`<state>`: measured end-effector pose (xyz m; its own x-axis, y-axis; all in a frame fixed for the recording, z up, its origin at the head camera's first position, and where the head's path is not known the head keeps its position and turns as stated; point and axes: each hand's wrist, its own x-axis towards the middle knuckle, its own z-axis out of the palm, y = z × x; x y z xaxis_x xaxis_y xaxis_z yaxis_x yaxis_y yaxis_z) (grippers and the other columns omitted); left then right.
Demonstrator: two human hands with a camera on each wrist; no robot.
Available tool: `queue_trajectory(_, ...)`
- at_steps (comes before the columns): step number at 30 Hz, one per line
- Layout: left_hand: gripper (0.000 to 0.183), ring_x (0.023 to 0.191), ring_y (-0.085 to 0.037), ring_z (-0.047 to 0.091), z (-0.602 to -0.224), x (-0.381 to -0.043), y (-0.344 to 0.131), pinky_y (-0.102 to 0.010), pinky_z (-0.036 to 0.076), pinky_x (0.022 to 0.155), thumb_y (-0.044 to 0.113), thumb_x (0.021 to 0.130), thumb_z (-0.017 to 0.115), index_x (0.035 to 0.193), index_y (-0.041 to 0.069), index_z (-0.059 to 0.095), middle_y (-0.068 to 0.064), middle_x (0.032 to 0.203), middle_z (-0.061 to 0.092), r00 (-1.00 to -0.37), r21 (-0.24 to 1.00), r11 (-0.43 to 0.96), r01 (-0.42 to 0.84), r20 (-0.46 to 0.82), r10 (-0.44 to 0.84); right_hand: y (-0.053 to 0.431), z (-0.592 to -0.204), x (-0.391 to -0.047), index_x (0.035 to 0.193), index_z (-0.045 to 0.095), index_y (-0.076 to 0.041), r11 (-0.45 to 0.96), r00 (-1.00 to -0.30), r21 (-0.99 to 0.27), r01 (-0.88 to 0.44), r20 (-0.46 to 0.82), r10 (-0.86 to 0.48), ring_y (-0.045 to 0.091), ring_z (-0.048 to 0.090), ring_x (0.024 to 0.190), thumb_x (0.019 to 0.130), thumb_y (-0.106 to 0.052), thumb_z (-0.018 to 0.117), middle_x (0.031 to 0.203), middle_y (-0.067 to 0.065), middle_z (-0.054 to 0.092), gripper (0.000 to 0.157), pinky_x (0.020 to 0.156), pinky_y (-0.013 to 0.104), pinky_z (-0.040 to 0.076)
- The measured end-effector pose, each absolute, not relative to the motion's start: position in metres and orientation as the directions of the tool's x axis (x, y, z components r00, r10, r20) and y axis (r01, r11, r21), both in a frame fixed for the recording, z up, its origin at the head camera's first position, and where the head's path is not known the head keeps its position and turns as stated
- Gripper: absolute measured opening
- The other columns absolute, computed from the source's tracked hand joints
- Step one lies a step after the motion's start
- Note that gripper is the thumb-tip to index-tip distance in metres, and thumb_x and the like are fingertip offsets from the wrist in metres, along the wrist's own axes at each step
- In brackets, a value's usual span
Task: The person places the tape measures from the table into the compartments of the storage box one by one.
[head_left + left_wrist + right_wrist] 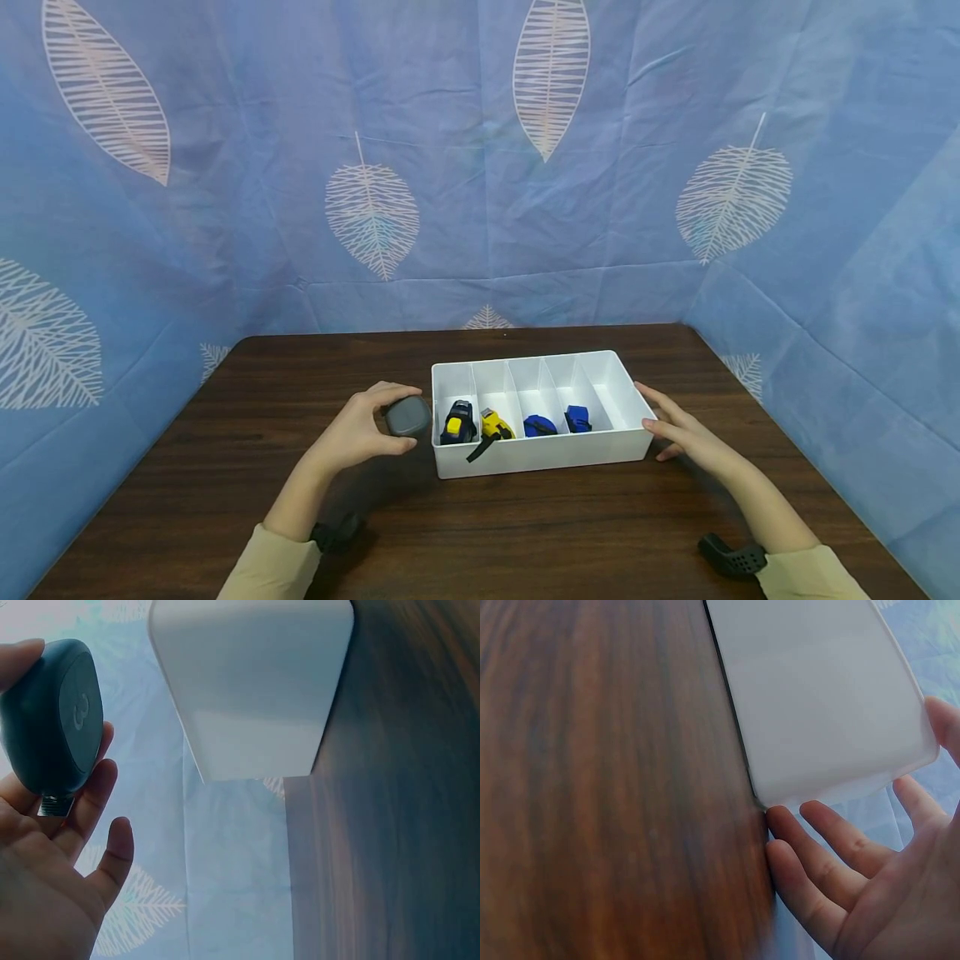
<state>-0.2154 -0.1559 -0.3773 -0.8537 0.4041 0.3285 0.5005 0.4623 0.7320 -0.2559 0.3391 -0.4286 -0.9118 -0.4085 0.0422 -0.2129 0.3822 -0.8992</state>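
My left hand (365,427) holds a dark grey, rounded tape measure (408,416) between thumb and fingers, just left of the white divided box (540,457). In the left wrist view, the tape measure (51,716) shows a flat face with a pale mark and a ribbed tab below. My right hand (691,435) rests its fingertips against the box's right end, thumb by the rim. Inside the box, from the left, sit a black-and-yellow tape measure (458,423), a yellow one (496,424) with a black strap over the front wall, a round blue one (538,426) and another blue piece (578,418).
The box stands on a dark wooden table (540,533), and its rightmost compartment (617,394) shows a bare floor. Blue cloth (450,208) with white leaf prints hangs behind the table and along both sides. Each wrist wears a black strap.
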Motion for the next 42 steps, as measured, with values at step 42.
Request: queue_trajectory(42, 0.059, 0.09, -0.026, 0.056, -0.368, -0.232, -0.117, -0.035, 0.054, 0.069, 0.009, 0.072, 0.081, 0.128, 0.008, 0.061, -0.009, 0.116, 0.056, -0.802, 0.763, 0.33, 0.555, 0.387, 0.454, 0.34, -0.432, -0.258, 0.155, 0.009, -0.012, 0.402, -0.917, -0.891, -0.211, 0.039, -0.396, 0.051, 0.045, 0.115, 0.101, -0.023, 0.044, 0.143, 0.036, 0.025, 0.064, 0.068, 0.046, 0.051)
